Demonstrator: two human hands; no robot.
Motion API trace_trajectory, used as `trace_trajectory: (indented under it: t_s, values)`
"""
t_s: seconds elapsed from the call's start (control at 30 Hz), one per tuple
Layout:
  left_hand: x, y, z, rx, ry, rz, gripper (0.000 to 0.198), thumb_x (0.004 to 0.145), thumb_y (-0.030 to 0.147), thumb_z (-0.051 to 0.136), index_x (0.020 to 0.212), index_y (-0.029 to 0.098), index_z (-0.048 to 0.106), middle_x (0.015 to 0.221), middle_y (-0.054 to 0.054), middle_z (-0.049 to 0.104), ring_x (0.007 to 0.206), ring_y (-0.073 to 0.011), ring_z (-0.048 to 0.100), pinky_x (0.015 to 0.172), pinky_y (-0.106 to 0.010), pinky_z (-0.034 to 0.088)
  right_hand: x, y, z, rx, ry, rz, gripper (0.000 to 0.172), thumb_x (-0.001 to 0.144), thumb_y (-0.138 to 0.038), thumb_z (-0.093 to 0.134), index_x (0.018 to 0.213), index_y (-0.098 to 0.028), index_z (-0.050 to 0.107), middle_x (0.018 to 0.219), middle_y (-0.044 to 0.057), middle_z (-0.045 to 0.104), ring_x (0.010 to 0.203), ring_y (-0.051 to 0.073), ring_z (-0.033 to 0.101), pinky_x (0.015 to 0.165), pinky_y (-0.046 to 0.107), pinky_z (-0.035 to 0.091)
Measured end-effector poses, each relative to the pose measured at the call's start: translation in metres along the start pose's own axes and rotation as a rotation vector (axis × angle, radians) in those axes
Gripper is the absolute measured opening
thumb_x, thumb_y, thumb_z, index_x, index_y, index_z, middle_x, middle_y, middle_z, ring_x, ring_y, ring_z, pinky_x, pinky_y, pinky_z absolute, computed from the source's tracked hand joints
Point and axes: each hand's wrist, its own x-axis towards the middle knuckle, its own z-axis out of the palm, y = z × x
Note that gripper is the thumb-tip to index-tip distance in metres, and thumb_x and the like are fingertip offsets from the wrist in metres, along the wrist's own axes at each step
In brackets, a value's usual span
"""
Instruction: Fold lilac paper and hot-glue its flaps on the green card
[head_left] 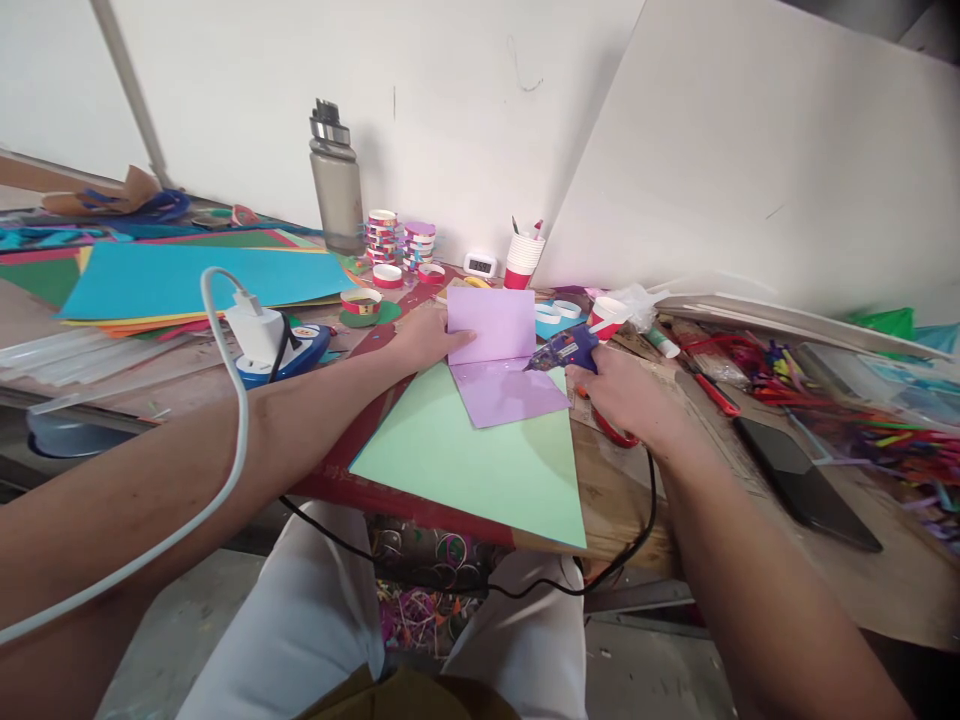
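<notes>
A purple card lies folded on a pale green sheet, one half standing upright at the back and the other flat towards me. My left hand grips the left edge of the upright half, thumb on its front face. In my right hand is a dark blue glue gun, its nozzle pointing left at the flat half, just in front of the fold. Small shiny spots show on the purple surface near the fold. The gun's black cord hangs down from my right hand.
Behind stand a grey bottle, stacked paper rings, a small clock and a cup stack with pens. Coloured sheets and a power strip with a white cable are left; a phone and red-handled cutter are right.
</notes>
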Motion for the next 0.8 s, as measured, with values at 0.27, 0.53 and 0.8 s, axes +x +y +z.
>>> trace_trajectory:
  t_s: [0.27, 0.53, 0.8]
  values:
    - [0.000, -0.002, 0.001, 0.048, 0.023, 0.043, 0.035, 0.074, 0.047, 0.064, 0.093, 0.019, 0.071, 0.089, -0.004, 0.073, 0.089, -0.0252, 0.067, 0.075, -0.029, 0.051, -0.006, -0.010, 0.004, 0.095, -0.057, -0.073, 0.026, 0.091, -0.038, 0.045, 0.096, -0.017, 0.060, 0.098, 0.013, 0.069, 0.088, 0.025, 0.063, 0.068, 0.028, 0.040]
    - [0.000, -0.002, 0.003, 0.023, 0.060, 0.060, 0.040, 0.074, 0.050, 0.064, 0.097, 0.018, 0.070, 0.091, -0.004, 0.073, 0.090, -0.0250, 0.067, 0.074, -0.029, 0.051, -0.012, -0.034, 0.019, 0.190, -0.014, -0.192, 0.026, 0.091, -0.034, 0.045, 0.101, -0.015, 0.059, 0.099, 0.014, 0.069, 0.090, 0.027, 0.062, 0.069, 0.030, 0.040]
    - [0.001, -0.003, 0.002, 0.012, 0.046, 0.048, 0.036, 0.073, 0.049, 0.066, 0.093, 0.020, 0.071, 0.085, -0.002, 0.073, 0.086, -0.0242, 0.067, 0.073, -0.029, 0.051, -0.008, -0.029, 0.014, 0.175, -0.037, -0.159, 0.027, 0.090, -0.034, 0.046, 0.102, -0.014, 0.060, 0.098, 0.015, 0.069, 0.089, 0.028, 0.063, 0.067, 0.030, 0.041]
